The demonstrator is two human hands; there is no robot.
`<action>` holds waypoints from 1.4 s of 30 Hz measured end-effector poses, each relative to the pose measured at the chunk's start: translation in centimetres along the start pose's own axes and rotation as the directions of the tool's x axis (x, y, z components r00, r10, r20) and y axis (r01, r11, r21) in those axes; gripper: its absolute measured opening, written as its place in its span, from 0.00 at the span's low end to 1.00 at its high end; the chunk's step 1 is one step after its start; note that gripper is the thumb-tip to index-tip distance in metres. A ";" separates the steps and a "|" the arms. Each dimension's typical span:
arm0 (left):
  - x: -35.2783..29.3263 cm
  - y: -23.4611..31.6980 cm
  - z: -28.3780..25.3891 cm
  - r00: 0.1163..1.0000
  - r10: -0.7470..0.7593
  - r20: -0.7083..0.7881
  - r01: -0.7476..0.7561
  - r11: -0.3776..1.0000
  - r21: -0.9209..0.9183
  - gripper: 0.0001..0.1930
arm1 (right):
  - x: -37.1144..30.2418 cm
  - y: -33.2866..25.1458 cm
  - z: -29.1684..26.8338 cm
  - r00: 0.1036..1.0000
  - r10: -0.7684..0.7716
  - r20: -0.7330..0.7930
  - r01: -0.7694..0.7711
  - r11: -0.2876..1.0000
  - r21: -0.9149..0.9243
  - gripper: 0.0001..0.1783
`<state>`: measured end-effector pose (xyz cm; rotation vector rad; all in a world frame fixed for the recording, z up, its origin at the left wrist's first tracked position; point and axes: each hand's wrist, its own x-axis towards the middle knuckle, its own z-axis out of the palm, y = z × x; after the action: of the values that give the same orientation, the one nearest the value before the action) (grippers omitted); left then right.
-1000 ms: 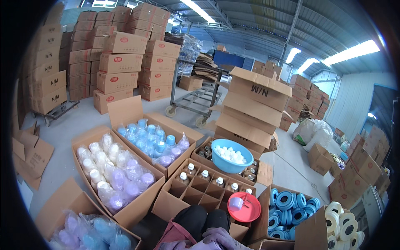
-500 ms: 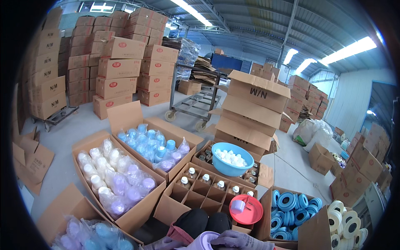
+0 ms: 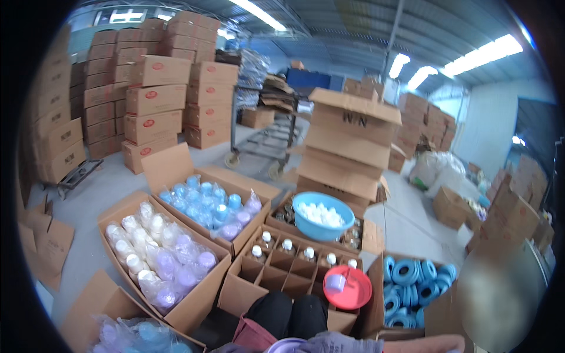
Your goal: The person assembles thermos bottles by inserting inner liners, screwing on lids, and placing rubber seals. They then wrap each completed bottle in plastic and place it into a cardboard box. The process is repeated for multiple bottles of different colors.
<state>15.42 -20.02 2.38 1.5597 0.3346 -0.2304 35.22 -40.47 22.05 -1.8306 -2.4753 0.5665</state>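
Note:
At the lower edge, a purple plastic cylinder (image 3: 285,345) shows only its rounded end. My right hand (image 3: 329,342), in a grey-purple knit glove, lies against its right side with the fingers curled at it; the fingertips are cut off. My left hand is out of view. Ahead of my knees stands a divided carton (image 3: 259,292) with several white-capped bottles (image 3: 286,245) in its far cells. On its right corner rests a red basin (image 3: 360,292) holding a small purple cup (image 3: 335,283). A blue basin (image 3: 302,226) of white caps (image 3: 321,215) sits on the carton behind.
On the left, open cartons hold bagged white cups (image 3: 134,260), purple cups (image 3: 183,266) and blue cups (image 3: 206,203). To the right, a carton holds blue rings (image 3: 406,272), beside a blurred pale patch. Stacked boxes (image 3: 154,100) and a metal trolley (image 3: 265,138) stand farther back.
My left hand has dropped out of view. The purple cylinder and my right hand sit lower, and more of my right forearm shows. The view has shifted slightly; the rolls at right are now blurred.

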 end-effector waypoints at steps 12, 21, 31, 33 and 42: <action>-7.3 0.1 -1.8 0.944 -0.264 -0.200 0.082 0.772 -0.630 0.22 | 3.0 19.1 8.0 0.686 0.411 -0.601 -0.125 0.880 0.459 0.26; 3.2 1.8 0.3 0.944 -0.039 -0.329 -0.316 -0.403 -0.859 0.09 | 1.8 37.8 21.6 0.484 0.673 -0.559 -0.816 0.578 -0.011 0.49; 6.1 4.0 -1.0 0.902 0.078 -0.424 -0.366 -0.385 -0.847 0.11 | 1.8 19.6 9.1 0.686 0.522 -0.507 0.509 0.154 0.847 0.41; 6.3 4.6 0.0 0.915 0.186 -0.358 -0.256 -0.418 -0.872 0.11 | 4.6 14.5 8.0 0.565 0.610 -0.556 0.443 0.343 0.828 0.39; 7.1 5.0 4.2 0.798 0.310 -0.516 -0.516 -0.089 -0.852 0.11 | 7.0 12.0 8.5 0.228 0.525 -0.820 0.120 0.821 0.558 0.40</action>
<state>24.06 -23.67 4.53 0.1180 0.0154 0.6063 42.20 -33.38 9.23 -1.4928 -1.0398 -0.0226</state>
